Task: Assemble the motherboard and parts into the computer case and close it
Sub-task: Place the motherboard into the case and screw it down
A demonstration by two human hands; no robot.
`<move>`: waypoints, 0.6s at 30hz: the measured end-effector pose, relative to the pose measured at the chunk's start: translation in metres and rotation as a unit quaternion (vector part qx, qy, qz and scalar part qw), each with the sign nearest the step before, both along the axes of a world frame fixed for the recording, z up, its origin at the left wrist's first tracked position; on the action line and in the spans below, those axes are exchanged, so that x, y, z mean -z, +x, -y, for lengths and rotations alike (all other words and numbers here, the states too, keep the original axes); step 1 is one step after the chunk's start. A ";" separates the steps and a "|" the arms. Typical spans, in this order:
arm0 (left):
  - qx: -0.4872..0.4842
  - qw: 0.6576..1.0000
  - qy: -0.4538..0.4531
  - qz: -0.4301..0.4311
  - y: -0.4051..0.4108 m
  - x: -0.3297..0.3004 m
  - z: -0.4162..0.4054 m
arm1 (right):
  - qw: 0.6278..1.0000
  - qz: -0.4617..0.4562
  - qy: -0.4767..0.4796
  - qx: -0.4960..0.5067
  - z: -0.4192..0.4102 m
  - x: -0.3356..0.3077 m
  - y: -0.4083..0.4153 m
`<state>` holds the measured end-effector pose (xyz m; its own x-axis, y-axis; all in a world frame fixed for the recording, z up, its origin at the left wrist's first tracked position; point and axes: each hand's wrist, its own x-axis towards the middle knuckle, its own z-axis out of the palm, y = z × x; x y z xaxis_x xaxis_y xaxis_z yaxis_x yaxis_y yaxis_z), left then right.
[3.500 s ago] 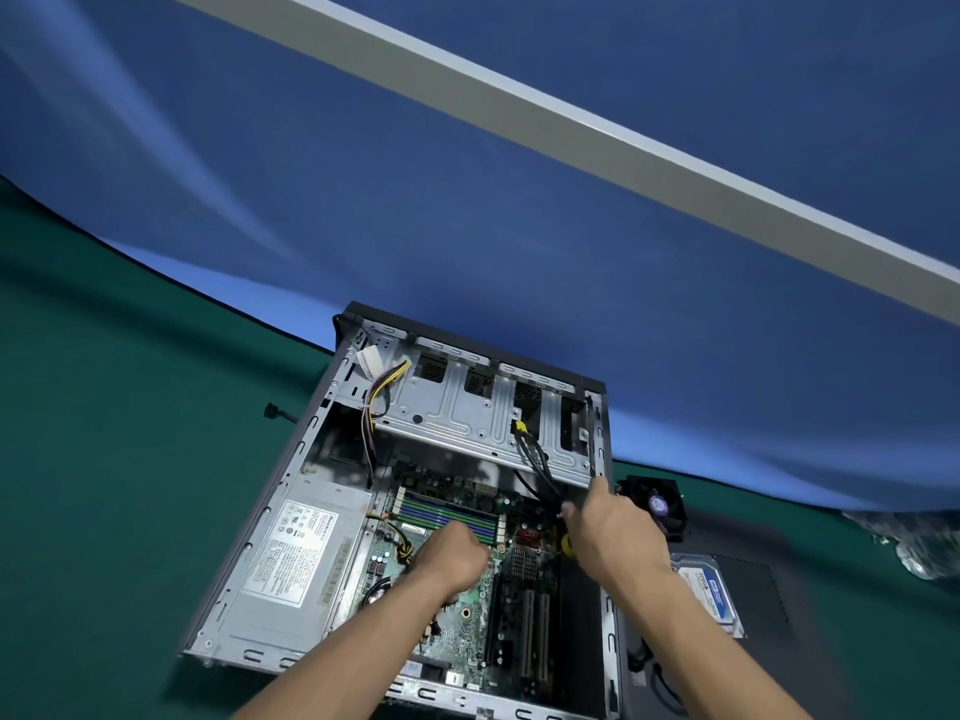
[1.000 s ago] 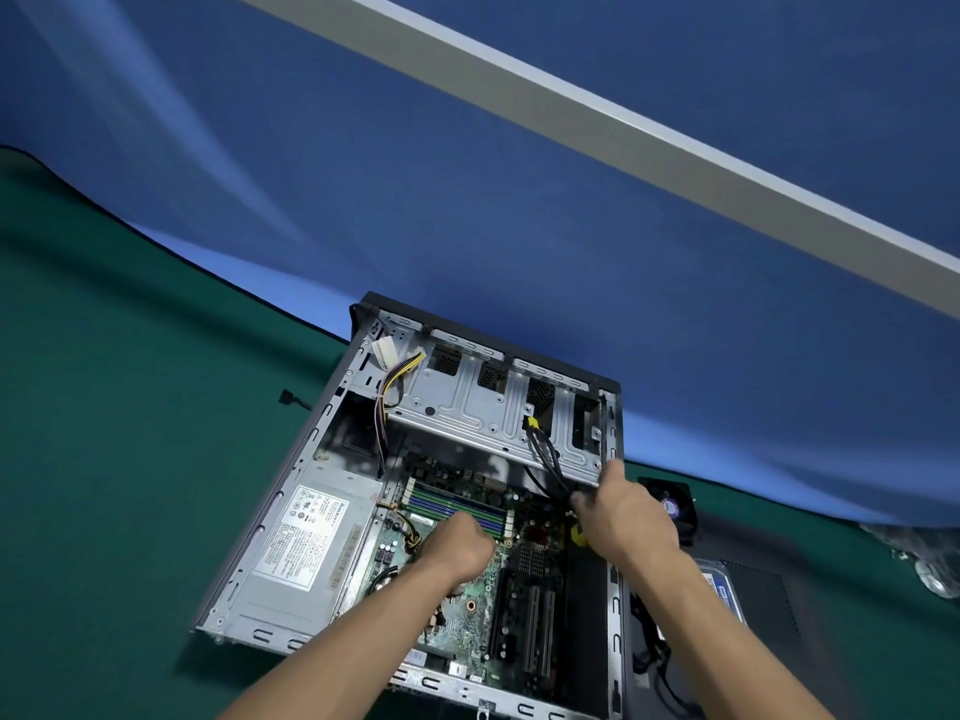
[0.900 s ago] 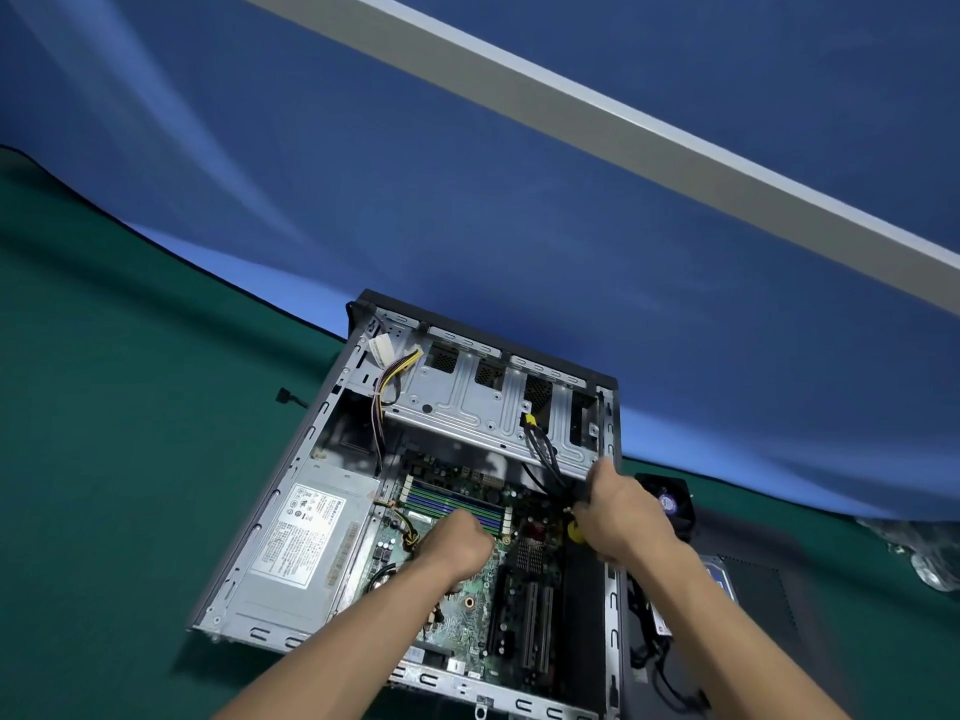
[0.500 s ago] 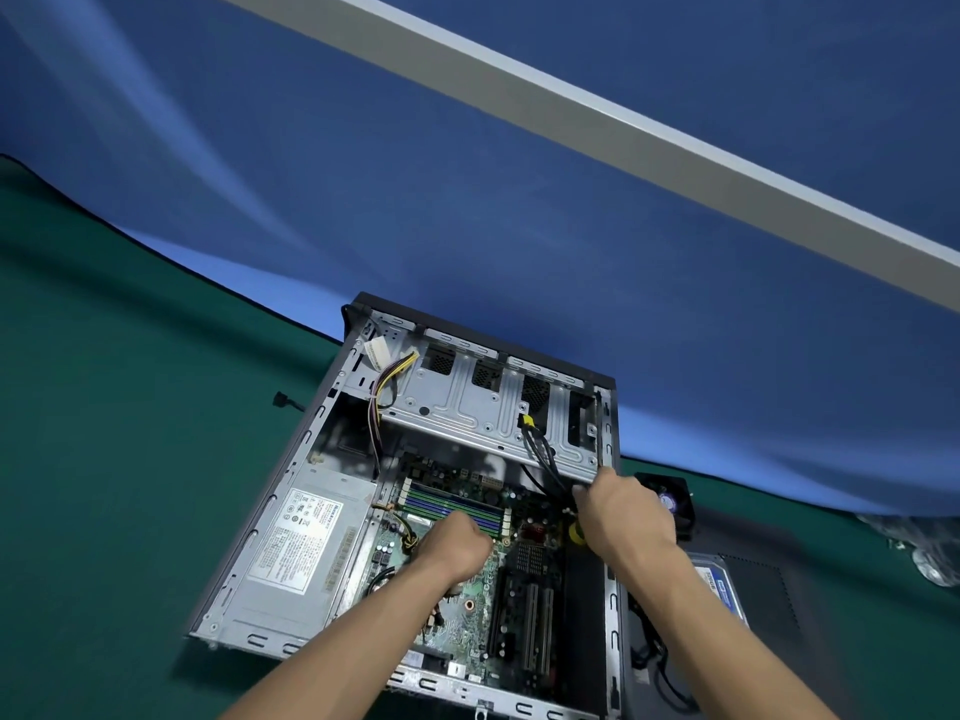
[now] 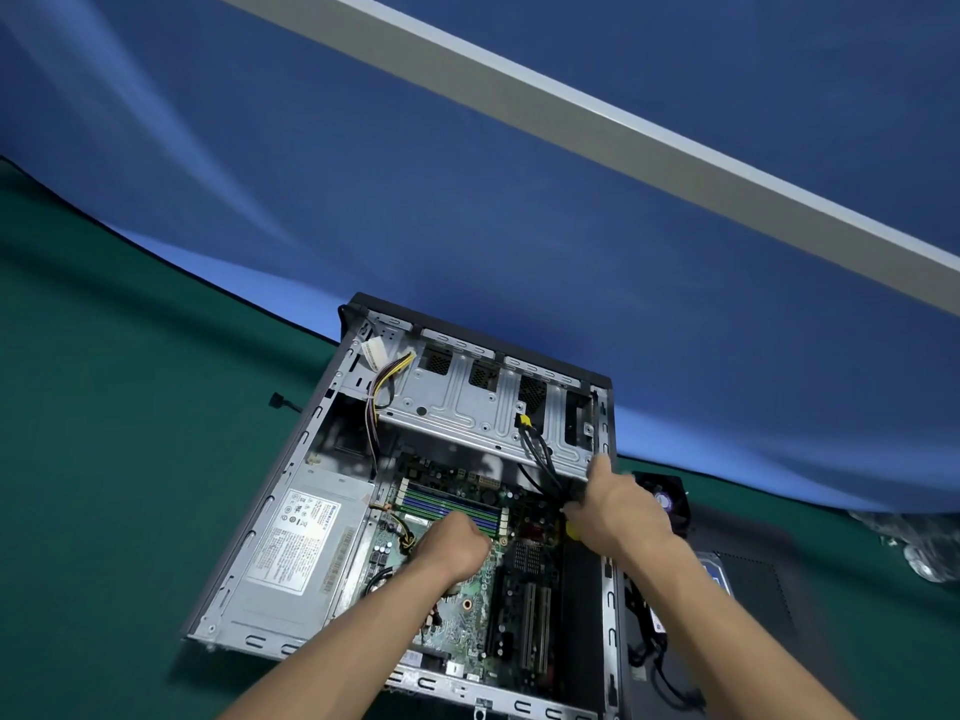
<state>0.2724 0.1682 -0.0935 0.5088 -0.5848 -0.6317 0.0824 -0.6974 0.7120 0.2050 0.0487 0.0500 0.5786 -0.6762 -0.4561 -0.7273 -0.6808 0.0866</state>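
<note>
Case: open computer case point(image 5: 291, 491) lying flat, motherboard point(image 5: 483, 610) inside.
Left hand point(image 5: 454, 545): curled on motherboard; contents unclear.
Right hand point(image 5: 615, 514): pinching black cables point(image 5: 537, 459) at drive cage point(image 5: 483, 407) edge.

A staged repair or recording workspace: a bench point(image 5: 119, 459) covered in dark green cloth, a blue fabric backdrop point(image 5: 467, 200) hung behind it, and loose computer parts, a small fan point(image 5: 670, 498) and a hard drive point(image 5: 714, 574), lying beside an opened computer case point(image 5: 291, 459).
</note>
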 end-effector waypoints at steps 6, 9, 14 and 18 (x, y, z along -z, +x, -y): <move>0.004 1.000 0.003 0.005 0.000 -0.001 -0.001 | 1.000 -0.019 -0.017 0.006 -0.002 -0.001 -0.001; 0.009 1.000 0.002 0.010 0.000 0.000 -0.001 | 0.999 -0.009 0.040 0.011 -0.003 -0.002 0.003; 0.017 1.000 -0.003 0.016 0.000 0.002 0.000 | 0.998 -0.020 -0.062 -0.019 -0.008 0.004 0.001; 0.017 1.000 0.003 0.018 0.000 0.004 0.000 | 0.999 -0.040 0.003 -0.024 -0.005 0.002 0.005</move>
